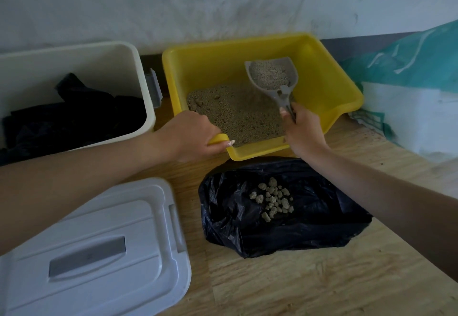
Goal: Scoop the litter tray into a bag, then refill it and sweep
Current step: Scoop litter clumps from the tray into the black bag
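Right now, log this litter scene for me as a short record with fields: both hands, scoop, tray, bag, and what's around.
left-hand grip: holds the near left corner of the yellow litter tray
right-hand grip: round the handle of the grey scoop
scoop load: full of litter, held over the tray
tray contents: loose litter toward the near side
black bag: open on the wooden surface, in front of the tray, clumps inside
nearby: white bin left, white lid near left

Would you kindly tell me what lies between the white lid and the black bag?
Only a bare strip of wooden floor, as the head view shows; lid and bag do not touch.
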Available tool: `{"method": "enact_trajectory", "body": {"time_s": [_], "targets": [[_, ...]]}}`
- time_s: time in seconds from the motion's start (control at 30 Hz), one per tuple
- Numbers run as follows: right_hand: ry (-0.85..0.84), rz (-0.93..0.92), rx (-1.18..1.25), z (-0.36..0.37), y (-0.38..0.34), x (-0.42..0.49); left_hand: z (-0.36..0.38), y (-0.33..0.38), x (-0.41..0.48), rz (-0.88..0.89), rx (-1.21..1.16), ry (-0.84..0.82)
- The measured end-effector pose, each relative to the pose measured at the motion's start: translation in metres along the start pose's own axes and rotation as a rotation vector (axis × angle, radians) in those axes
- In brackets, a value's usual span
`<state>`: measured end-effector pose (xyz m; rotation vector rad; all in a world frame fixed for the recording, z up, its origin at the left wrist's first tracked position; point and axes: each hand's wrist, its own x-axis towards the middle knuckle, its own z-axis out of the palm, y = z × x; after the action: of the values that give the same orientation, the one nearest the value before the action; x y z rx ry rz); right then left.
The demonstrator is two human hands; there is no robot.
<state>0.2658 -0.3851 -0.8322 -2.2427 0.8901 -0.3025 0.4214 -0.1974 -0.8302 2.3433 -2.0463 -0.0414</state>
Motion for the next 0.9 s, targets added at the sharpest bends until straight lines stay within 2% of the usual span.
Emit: {"method": "enact_trajectory", "body": {"time_s": [0.5,0.9], "targets": [[-0.03,-0.078,-0.007,-0.019,-0.011,-0.02,-0.004,0.002,-0.001,0.004,0.05,-0.034],[-0.07,0.011,0.021,-0.019,-0.004,-0.026,-0.004,0.002,-0.001,-0.005,0.058,-0.021]]}}
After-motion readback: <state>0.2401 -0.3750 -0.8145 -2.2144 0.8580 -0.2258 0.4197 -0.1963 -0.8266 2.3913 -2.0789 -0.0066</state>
